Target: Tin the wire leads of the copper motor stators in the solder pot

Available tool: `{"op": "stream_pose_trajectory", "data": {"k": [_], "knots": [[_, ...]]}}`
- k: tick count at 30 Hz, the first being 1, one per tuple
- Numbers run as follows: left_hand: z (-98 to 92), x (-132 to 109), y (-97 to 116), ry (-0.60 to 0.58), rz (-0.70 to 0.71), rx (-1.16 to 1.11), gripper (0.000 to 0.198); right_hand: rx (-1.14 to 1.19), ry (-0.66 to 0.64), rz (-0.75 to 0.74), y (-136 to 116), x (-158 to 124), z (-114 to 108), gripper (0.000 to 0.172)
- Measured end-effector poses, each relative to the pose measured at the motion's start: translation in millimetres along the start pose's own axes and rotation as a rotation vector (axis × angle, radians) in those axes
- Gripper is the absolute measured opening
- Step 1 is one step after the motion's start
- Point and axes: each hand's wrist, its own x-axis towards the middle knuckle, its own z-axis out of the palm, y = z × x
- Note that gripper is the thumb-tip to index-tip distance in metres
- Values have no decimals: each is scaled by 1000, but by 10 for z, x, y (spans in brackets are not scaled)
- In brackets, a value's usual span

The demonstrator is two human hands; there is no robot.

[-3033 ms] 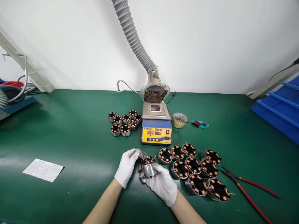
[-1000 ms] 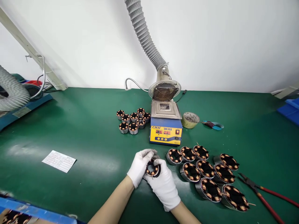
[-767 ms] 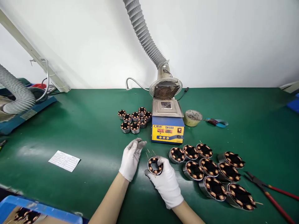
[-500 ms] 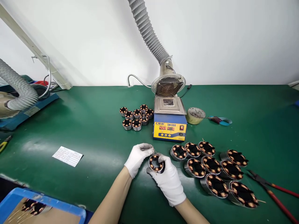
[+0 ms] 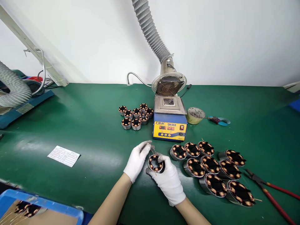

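My right hand (image 5: 168,178), in a white glove, grips a motor stator (image 5: 156,163) with copper windings, the ring's open face turned up towards me. Thin wire leads (image 5: 152,150) rise from the far side of that stator. At them is my left hand (image 5: 138,159), also gloved, with thumb and forefinger closed on the wires; the exact contact is too small to make out. Just right of my hands stand several larger wound stators (image 5: 195,167). A cluster of smaller stators (image 5: 136,124) sits further back on the left.
Behind my hands is a blue and yellow solder pot (image 5: 170,129) under a round fume hood (image 5: 168,83). Beside it stands a yellow tub (image 5: 196,116). Red-handled cutters (image 5: 264,184) lie at right, a paper slip (image 5: 63,156) at left, and a blue bin (image 5: 47,204) front left.
My left fingers have lifted slightly at the wire leads, which now show more. The right hand keeps hold of the stator. The view has shifted slightly.
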Motion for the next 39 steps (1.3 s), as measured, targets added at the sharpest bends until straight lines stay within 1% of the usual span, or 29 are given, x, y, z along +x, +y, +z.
{"op": "stream_pose_trajectory", "data": {"k": [2, 5, 6, 9, 11, 13, 14, 15, 17, 18, 19, 22, 27, 31, 33, 34, 36, 38, 39], "knots": [[24, -14, -1, -29, -11, -19, 26, 4, -14, 18, -3, 4, -7, 41], [93, 2, -38, -70, -99, -80, 15, 19, -39, 24, -17, 9, -19, 38], [110, 18, -55, -66, -111, -108, 15, 22, -41, 13, -22, 10, -22, 37], [90, 81, -87, -4, -92, -207, 26, 24, -38, -16, -31, 17, -25, 36], [19, 115, -76, 67, -49, -278, 34, 28, -34, -2, -25, 22, -23, 36], [-66, 122, -38, 120, -12, -292, 37, 30, -23, 20, -12, 25, -21, 36], [-100, 115, -16, 108, -17, -256, 37, 29, -18, 22, -6, 26, -20, 36], [-125, 102, 5, 63, -42, -199, 37, 25, -15, 20, -1, 27, -21, 37], [-138, 73, 28, -65, -117, -85, 32, 23, -18, 7, 2, 28, -24, 37], [-129, 63, 29, -113, -146, -54, 29, 23, -20, 2, 0, 29, -27, 37], [-115, 60, 24, -135, -161, -50, 25, 22, -25, 0, -4, 29, -31, 37], [-72, 91, -2, -126, -164, -63, 19, 16, -39, 2, -20, 30, -40, 37], [-63, 141, 4, -146, -164, -39, 15, -5, -68, 11, -29, 34, -41, 40], [-130, 112, 24, -89, -112, -41, 17, -17, -56, 25, 0, 36, -31, 39], [-195, 98, 35, -49, -61, -61, 24, -16, -47, 21, 15, 34, -25, 39], [-227, 95, 39, -56, -43, -55, 28, -13, -43, 16, 19, 32, -23, 39], [-270, 92, 38, -141, -29, 11, 30, -5, -42, 8, 17, 31, -22, 40], [-271, 96, 18, -242, -30, 93, 24, 7, -49, 15, 1, 34, -28, 40], [-256, 102, 0, -263, -29, 115, 20, 13, -54, 23, -10, 37, -35, 40]]}}
